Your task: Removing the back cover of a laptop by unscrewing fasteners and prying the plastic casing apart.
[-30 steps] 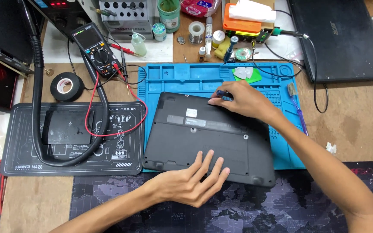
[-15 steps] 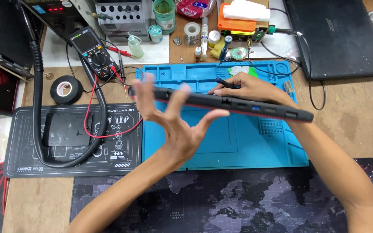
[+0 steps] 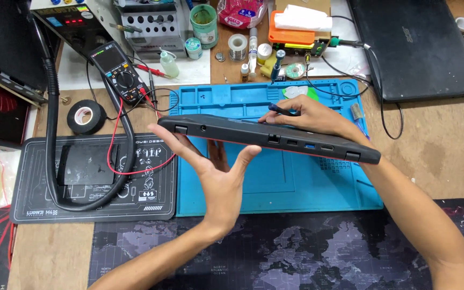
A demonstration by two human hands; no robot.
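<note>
- Nearest the viewer, a dark desk mat (image 3: 296,252) printed with a world map covers the front of the wooden table (image 3: 430,145).
- Both forearms reach forward over this mat from the bottom edge of the view.
- The left hand (image 3: 218,174) is spread wide, palm up, with its fingers pressed against the underside of a black laptop (image 3: 269,138), propping it from below.
- The laptop is closed and raised off the table, seen edge-on, with a row of ports along the side facing the viewer. It slopes slightly down to the right.
- The right hand (image 3: 307,117) rests on the far upper side of the laptop, gripping it, and pinches a thin dark tool (image 3: 281,110) between thumb and fingers.
- Directly beneath the laptop lies a blue repair mat (image 3: 275,182) with moulded trays along its far edge.
- To the left of the blue mat sits a black work mat (image 3: 151,207) with white diagrams, and a thick black hose (image 3: 55,145) loops over it.
- Farther left and back, a roll of black tape (image 3: 86,116) lies beside a multimeter (image 3: 119,72), whose red lead (image 3: 115,140) trails over the black mat.
- At the far edge stand a grey tool holder (image 3: 154,27), a green cup (image 3: 204,24), a solder reel (image 3: 238,45) and an orange box (image 3: 296,35).
- At the far right, a second closed black laptop (image 3: 414,45) lies flat on the table.
</note>
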